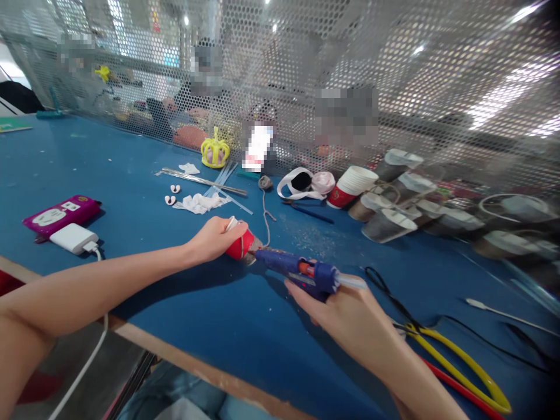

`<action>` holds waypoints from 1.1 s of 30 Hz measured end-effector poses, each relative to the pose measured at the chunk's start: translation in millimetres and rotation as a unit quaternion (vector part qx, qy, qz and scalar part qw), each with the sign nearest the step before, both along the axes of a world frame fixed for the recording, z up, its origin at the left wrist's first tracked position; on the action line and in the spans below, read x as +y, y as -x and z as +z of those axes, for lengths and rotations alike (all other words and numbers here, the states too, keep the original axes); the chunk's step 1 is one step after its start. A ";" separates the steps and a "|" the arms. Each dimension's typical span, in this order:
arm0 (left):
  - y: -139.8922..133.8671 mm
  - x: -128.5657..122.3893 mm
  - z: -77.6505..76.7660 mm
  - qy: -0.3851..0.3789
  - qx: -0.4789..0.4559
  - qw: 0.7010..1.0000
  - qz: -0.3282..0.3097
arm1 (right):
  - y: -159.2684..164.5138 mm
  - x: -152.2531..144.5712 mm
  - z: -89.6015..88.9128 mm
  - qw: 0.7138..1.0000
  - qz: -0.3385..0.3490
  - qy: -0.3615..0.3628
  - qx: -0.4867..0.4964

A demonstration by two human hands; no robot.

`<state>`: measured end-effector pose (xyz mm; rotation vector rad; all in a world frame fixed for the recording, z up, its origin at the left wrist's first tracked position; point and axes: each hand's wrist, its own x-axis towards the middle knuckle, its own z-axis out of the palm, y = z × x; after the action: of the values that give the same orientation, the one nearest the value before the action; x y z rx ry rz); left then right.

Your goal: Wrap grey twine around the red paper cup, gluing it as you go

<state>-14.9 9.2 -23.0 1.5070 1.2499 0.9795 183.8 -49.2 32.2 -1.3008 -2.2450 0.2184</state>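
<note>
My left hand (210,238) is closed around a red paper cup (238,247), which lies tilted with its base toward the right. Grey cord covers the cup's base end, and a loose strand (265,220) runs from there back to a small ball of grey cord (265,183). In my right hand (350,312) is a blue hot glue gun (295,267), gripped with a clear glue stick (352,282) sticking out of its back. The gun's nozzle meets the cord-covered end of the cup; whether it touches is too small to tell.
Stacked paper cups (353,184) and several cord-wrapped cups (389,224) stand at the right. Yellow-handled pliers (464,356) and a black cable lie near my right arm. A purple pouch (65,217) and white charger (74,238) are at the left. A perforated metal screen (280,76) closes the back.
</note>
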 end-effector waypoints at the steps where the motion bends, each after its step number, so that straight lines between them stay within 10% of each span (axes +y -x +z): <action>1: 0.2 0.4 -0.4 -0.008 0.003 1.000 -0.001 | -1.1 0.2 0.8 1.000 0.002 -0.010 -0.006; 33: 1.5 1.9 -2.8 -0.028 0.001 1.000 -0.011 | 1.3 3.0 1.3 0.998 -0.035 -0.019 -0.048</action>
<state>-16.3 11.1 -25.8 1.5613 1.2138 1.0066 182.5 -46.2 33.5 -1.3929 -2.2671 0.0898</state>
